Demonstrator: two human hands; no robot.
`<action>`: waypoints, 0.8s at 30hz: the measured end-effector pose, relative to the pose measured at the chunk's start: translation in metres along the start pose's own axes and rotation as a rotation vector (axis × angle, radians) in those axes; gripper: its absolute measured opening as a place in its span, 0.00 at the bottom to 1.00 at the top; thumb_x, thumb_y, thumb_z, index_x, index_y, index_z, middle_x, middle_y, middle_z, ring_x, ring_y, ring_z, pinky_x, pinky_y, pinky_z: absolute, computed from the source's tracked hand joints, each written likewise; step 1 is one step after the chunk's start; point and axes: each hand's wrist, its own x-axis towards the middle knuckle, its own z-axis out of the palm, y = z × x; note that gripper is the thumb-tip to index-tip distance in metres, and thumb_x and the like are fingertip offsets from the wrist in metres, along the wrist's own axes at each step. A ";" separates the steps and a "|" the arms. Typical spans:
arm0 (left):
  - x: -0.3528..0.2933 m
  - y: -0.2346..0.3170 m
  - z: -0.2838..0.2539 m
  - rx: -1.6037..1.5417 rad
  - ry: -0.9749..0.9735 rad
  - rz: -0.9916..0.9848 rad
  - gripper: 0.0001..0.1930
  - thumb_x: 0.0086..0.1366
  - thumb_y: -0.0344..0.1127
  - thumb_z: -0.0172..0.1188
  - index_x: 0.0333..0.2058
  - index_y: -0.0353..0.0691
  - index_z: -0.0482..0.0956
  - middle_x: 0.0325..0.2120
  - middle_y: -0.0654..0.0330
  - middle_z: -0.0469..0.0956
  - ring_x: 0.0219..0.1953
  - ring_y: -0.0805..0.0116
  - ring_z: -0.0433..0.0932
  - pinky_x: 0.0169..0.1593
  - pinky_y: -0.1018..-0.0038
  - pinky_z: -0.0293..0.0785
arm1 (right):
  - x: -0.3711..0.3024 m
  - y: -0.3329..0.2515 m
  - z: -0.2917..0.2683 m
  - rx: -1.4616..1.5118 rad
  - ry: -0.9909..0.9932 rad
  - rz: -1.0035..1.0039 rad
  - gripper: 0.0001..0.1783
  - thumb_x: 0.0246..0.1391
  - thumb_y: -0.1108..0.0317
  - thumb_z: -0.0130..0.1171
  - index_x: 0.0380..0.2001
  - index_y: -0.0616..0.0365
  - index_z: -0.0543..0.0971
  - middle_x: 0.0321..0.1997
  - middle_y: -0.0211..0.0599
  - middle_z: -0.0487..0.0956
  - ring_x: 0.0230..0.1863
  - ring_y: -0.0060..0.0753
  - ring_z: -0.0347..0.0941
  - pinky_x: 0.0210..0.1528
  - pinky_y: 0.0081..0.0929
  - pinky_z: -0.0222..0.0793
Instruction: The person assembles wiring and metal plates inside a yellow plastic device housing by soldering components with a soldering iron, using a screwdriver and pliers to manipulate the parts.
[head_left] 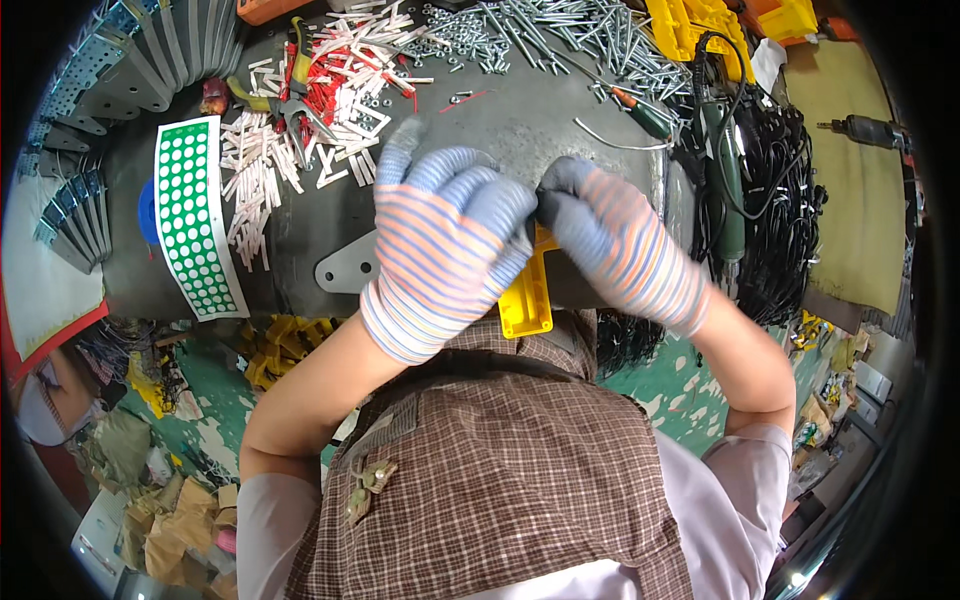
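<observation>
Both my hands wear striped knit gloves with grey fingertips and meet over a yellow plastic part (527, 300) at the near edge of a dark metal workbench (520, 120). My left hand (440, 250) covers the part's left side, fingers curled over it. My right hand (610, 240) pinches at the part's top, where something small and dark shows between the two hands. Most of the yellow part is hidden under the gloves. A flat grey metal plate (345, 265) lies just left of my left hand.
A white sheet of green round stickers (190, 220) lies at the left. White and red plastic pieces (310, 110) and pliers (295, 70) are scattered behind. Screws and bolts (560, 35) pile at the back. Black cables (780, 200), a screwdriver (640, 115) and a drill (870, 130) lie right.
</observation>
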 end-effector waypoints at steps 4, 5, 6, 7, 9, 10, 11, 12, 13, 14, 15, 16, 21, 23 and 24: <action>-0.007 0.002 0.006 -0.064 0.027 -0.086 0.08 0.49 0.37 0.64 0.29 0.47 0.78 0.25 0.64 0.77 0.35 0.61 0.77 0.58 0.50 0.61 | 0.006 0.006 -0.018 -0.143 -0.144 -0.223 0.11 0.44 0.71 0.59 0.34 0.61 0.74 0.35 0.50 0.75 0.31 0.55 0.73 0.34 0.42 0.70; -0.007 0.001 0.007 -0.061 0.028 -0.091 0.08 0.49 0.37 0.64 0.29 0.47 0.78 0.25 0.64 0.77 0.35 0.61 0.77 0.58 0.50 0.61 | 0.004 0.005 -0.016 -0.250 -0.035 -0.243 0.13 0.44 0.70 0.59 0.35 0.61 0.74 0.35 0.49 0.75 0.31 0.54 0.73 0.34 0.42 0.71; -0.006 0.000 0.008 -0.220 -0.032 -0.231 0.08 0.50 0.38 0.64 0.30 0.46 0.78 0.25 0.64 0.78 0.35 0.60 0.78 0.57 0.51 0.62 | 0.001 0.003 -0.014 -0.355 0.075 -0.263 0.14 0.44 0.70 0.59 0.37 0.61 0.74 0.34 0.47 0.76 0.30 0.53 0.73 0.34 0.42 0.71; -0.006 -0.001 0.009 -0.381 -0.094 -0.365 0.07 0.52 0.38 0.64 0.30 0.46 0.78 0.24 0.64 0.79 0.34 0.59 0.78 0.55 0.52 0.63 | 0.000 -0.002 -0.011 -0.355 0.075 -0.264 0.14 0.44 0.70 0.59 0.37 0.61 0.74 0.34 0.47 0.76 0.30 0.53 0.73 0.34 0.42 0.71; -0.005 0.001 0.005 -0.419 -0.112 -0.446 0.07 0.53 0.38 0.64 0.30 0.45 0.79 0.25 0.64 0.80 0.34 0.58 0.79 0.54 0.54 0.64 | 0.001 -0.013 -0.003 -0.090 0.157 -0.035 0.13 0.46 0.70 0.59 0.36 0.61 0.75 0.32 0.48 0.76 0.28 0.53 0.73 0.33 0.43 0.71; -0.005 -0.001 0.006 -0.361 -0.115 -0.370 0.07 0.53 0.38 0.64 0.30 0.45 0.78 0.25 0.63 0.80 0.34 0.58 0.79 0.54 0.54 0.64 | 0.000 -0.013 -0.002 -0.241 0.139 -0.035 0.08 0.50 0.71 0.56 0.35 0.62 0.74 0.30 0.48 0.76 0.28 0.53 0.73 0.32 0.43 0.71; -0.005 -0.002 0.006 -0.305 -0.118 -0.294 0.07 0.53 0.37 0.64 0.30 0.45 0.78 0.25 0.63 0.80 0.34 0.58 0.78 0.54 0.54 0.64 | -0.001 -0.011 -0.003 -0.242 0.145 -0.030 0.08 0.50 0.71 0.56 0.35 0.62 0.74 0.30 0.48 0.76 0.28 0.53 0.73 0.32 0.43 0.71; -0.004 -0.001 0.005 -0.308 -0.122 -0.288 0.07 0.53 0.37 0.64 0.30 0.45 0.78 0.25 0.63 0.80 0.34 0.58 0.78 0.54 0.54 0.64 | 0.000 -0.005 -0.005 -0.298 0.062 -0.144 0.08 0.51 0.72 0.54 0.35 0.62 0.74 0.31 0.48 0.75 0.28 0.53 0.73 0.31 0.43 0.71; -0.002 0.001 0.005 -0.165 -0.042 -0.157 0.07 0.53 0.37 0.64 0.30 0.45 0.78 0.25 0.63 0.80 0.34 0.58 0.78 0.54 0.54 0.64 | 0.003 0.002 -0.007 -0.351 -0.027 -0.262 0.07 0.52 0.72 0.53 0.34 0.63 0.74 0.31 0.48 0.75 0.28 0.53 0.73 0.31 0.43 0.70; 0.000 0.003 0.005 -0.024 0.039 -0.025 0.07 0.53 0.37 0.64 0.30 0.45 0.77 0.25 0.62 0.79 0.34 0.58 0.78 0.54 0.54 0.64 | 0.005 0.007 -0.008 -0.256 0.027 -0.329 0.07 0.51 0.73 0.53 0.34 0.64 0.74 0.31 0.50 0.75 0.29 0.53 0.73 0.30 0.43 0.70; 0.000 0.005 0.006 -0.026 0.039 -0.022 0.07 0.53 0.37 0.64 0.30 0.45 0.77 0.25 0.62 0.79 0.34 0.58 0.78 0.54 0.54 0.64 | 0.003 0.006 -0.010 -0.258 0.029 -0.327 0.07 0.51 0.73 0.53 0.34 0.64 0.74 0.31 0.50 0.75 0.29 0.53 0.73 0.30 0.43 0.70; 0.000 0.006 0.007 -0.101 -0.003 -0.130 0.07 0.53 0.37 0.64 0.29 0.45 0.77 0.24 0.62 0.79 0.33 0.57 0.78 0.54 0.54 0.64 | 0.002 0.004 -0.012 -0.298 0.076 -0.286 0.07 0.49 0.73 0.53 0.33 0.65 0.74 0.31 0.49 0.75 0.30 0.53 0.73 0.29 0.42 0.70; 0.001 0.007 0.007 -0.253 -0.124 -0.420 0.06 0.54 0.32 0.64 0.30 0.39 0.78 0.25 0.55 0.78 0.30 0.55 0.77 0.42 0.64 0.72 | -0.020 -0.007 -0.026 -0.400 0.279 -0.041 0.12 0.52 0.77 0.53 0.41 0.68 0.74 0.36 0.46 0.77 0.31 0.46 0.75 0.33 0.34 0.72; 0.003 0.008 0.008 -0.265 -0.128 -0.386 0.06 0.55 0.32 0.64 0.30 0.38 0.78 0.25 0.54 0.77 0.29 0.54 0.77 0.37 0.67 0.73 | -0.029 -0.034 -0.024 0.016 0.305 0.395 0.16 0.54 0.71 0.59 0.45 0.66 0.74 0.38 0.47 0.78 0.33 0.43 0.75 0.37 0.32 0.71; 0.004 0.009 0.009 -0.294 -0.133 -0.421 0.06 0.55 0.32 0.64 0.29 0.37 0.78 0.25 0.54 0.78 0.30 0.55 0.78 0.37 0.67 0.73 | -0.027 -0.042 -0.018 0.082 0.363 0.462 0.19 0.52 0.67 0.62 0.46 0.65 0.75 0.39 0.48 0.78 0.35 0.44 0.75 0.39 0.32 0.71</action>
